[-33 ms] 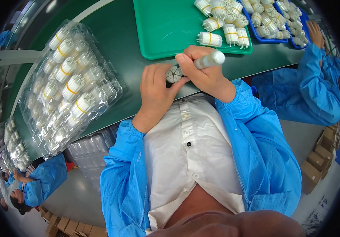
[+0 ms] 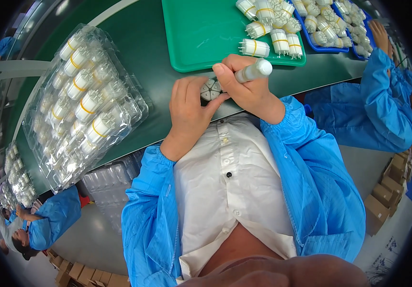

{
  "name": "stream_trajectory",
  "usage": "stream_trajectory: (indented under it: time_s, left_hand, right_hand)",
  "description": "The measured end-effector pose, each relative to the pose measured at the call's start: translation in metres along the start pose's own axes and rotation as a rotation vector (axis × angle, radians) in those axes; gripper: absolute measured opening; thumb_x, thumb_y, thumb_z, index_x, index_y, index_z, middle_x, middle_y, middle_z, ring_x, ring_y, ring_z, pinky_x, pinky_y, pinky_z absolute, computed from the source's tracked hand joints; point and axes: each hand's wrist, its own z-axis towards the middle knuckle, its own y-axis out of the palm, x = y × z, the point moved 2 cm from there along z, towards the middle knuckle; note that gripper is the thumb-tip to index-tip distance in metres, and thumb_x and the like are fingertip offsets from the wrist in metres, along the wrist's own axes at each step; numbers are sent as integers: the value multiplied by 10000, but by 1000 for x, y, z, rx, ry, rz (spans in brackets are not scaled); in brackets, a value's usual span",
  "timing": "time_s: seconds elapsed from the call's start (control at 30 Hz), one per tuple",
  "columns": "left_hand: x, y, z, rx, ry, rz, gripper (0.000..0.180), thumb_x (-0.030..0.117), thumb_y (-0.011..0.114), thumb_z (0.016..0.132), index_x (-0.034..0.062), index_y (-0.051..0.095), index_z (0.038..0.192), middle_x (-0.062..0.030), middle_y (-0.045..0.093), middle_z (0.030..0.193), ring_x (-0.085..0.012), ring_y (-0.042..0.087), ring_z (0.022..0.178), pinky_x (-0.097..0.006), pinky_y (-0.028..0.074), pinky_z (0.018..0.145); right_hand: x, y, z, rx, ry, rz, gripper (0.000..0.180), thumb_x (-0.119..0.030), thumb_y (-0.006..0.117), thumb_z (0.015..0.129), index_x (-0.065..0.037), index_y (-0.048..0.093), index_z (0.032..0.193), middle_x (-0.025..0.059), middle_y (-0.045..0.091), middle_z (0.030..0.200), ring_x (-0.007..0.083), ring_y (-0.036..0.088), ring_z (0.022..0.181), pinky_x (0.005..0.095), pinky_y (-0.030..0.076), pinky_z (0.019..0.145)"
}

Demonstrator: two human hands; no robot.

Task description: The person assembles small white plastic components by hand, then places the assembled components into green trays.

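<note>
My left hand (image 2: 186, 112) has its fingers curled round a white round part (image 2: 210, 90), whose end face is divided into wedge-shaped segments by dark lines. Held at the table's near edge, the part faces upward. In my right hand (image 2: 252, 90) is a thick whitish pen-like tool (image 2: 254, 71), gripped with the thumb along it; its rounded end points up and away to the right. The tool's working tip is hidden by my fingers, beside the segmented part. My right fingertips are close to the part; whether they touch it I cannot tell.
A green tray (image 2: 191, 48) beyond my hands holds several white parts with yellow bands. Blue trays (image 2: 318, 47) of similar parts stand farther right. At left lies a clear plastic blister tray (image 2: 139, 107) full of banded parts. A co-worker's blue sleeve (image 2: 383, 100) reaches in at right.
</note>
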Motion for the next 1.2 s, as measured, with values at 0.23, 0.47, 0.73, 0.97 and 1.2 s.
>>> stream_trajectory:
  time_s: [0.23, 0.47, 0.73, 0.97, 1.2]
  left_hand:
    - [5, -4, 0, -33, -36, 8, 550, 125, 874, 682, 10, 606, 1148, -145, 622, 1026, -338, 600, 918, -424, 500, 755]
    - [0, -5, -5, -54, -93, -108, 534, 42, 835, 693, 36, 609, 1177, -114, 647, 1050, -296, 614, 910, -384, 507, 774]
    - [6, -7, 2, -59, -132, 10, 464, 78, 835, 710, 15, 609, 1111, -149, 628, 1067, -342, 598, 944, -424, 499, 801]
    - [4, -4, -2, -44, -173, -147, 550, 58, 835, 708, 23, 567, 1187, -141, 630, 1060, -311, 606, 926, -393, 519, 768]
    - [5, -4, 1, -23, -122, -139, 577, 63, 841, 698, 23, 555, 1197, -126, 633, 1061, -300, 605, 919, -389, 506, 778]
  right_hand:
    - [3, -5, -3, -16, -11, 24, 315, -123, 665, 942, -33, 528, 673, 9, 455, 558, 86, 400, 509, 304, 307, 444]
    - [9, -6, 7, -6, 56, 115, 304, -95, 662, 930, -39, 509, 674, -4, 446, 580, 77, 385, 531, 295, 294, 455]
    - [15, 1, 5, -3, 15, 55, 311, -117, 669, 919, -40, 506, 665, 24, 442, 551, 109, 369, 496, 321, 300, 444]
    - [11, -5, 12, 27, 61, 151, 314, -97, 653, 928, -41, 490, 665, 10, 421, 564, 94, 367, 514, 311, 286, 450]
    - [20, 1, 11, -54, 8, 70, 312, -129, 669, 921, -45, 497, 675, 14, 441, 575, 108, 395, 518, 311, 296, 456]
